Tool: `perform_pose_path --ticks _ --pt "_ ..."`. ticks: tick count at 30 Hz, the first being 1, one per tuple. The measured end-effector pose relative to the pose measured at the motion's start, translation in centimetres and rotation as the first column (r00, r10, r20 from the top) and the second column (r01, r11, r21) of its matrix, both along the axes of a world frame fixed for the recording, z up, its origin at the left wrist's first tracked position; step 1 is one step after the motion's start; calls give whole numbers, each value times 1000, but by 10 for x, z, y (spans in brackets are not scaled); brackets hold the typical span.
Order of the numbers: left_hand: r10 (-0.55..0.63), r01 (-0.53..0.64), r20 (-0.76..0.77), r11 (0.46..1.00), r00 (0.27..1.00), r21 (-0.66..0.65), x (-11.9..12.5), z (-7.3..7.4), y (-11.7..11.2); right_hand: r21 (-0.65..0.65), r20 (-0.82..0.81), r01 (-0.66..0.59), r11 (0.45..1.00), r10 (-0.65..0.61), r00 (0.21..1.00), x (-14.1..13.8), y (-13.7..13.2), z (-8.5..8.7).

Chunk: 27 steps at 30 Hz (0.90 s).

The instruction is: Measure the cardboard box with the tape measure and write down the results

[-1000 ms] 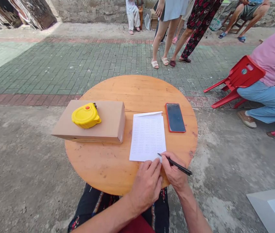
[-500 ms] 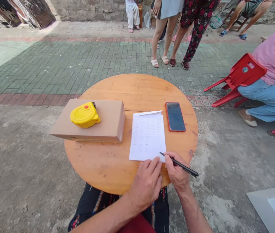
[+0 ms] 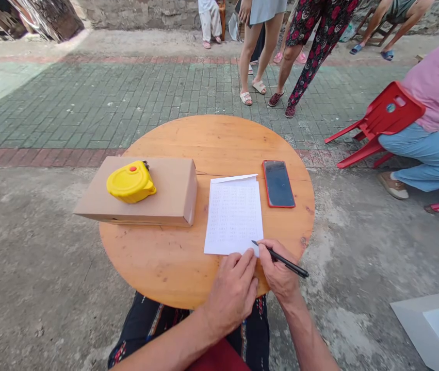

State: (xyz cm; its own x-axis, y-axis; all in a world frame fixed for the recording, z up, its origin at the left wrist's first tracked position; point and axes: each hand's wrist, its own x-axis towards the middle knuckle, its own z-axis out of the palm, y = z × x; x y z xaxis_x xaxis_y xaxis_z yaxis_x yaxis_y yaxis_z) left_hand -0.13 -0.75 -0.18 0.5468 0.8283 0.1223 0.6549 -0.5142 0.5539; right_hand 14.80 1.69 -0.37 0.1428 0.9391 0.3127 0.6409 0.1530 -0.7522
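A white sheet of paper covered in rows of small writing lies on the round wooden table, its top edge folded over. My right hand grips a black pen, its tip at the paper's lower right corner. My left hand rests at the sheet's bottom edge, fingers stretched out and touching it. To the right of the paper lies a phone in a red case.
A brown cardboard box with a yellow tape measure on top stands at the table's left. On the right, a person in pink sits by a red plastic chair. Several people stand or sit beyond the table. A white box is at lower right.
The pen has tilted slightly in my right hand, its tip staying near the same corner. Across the table, the person in flowered trousers has shifted their feet. The view has moved a little.
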Motion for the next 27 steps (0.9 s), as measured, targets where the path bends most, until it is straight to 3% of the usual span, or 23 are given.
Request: perform_pose_path --ticks 23,27 --pt "5 -5 11 1000 1000 -2 0 2 2 -36 -4 -15 999 15 1000 0 1 4" --pt "5 -5 8 1000 1000 -8 1 3 2 -47 -62 57 997 -60 996 1 -3 -1"
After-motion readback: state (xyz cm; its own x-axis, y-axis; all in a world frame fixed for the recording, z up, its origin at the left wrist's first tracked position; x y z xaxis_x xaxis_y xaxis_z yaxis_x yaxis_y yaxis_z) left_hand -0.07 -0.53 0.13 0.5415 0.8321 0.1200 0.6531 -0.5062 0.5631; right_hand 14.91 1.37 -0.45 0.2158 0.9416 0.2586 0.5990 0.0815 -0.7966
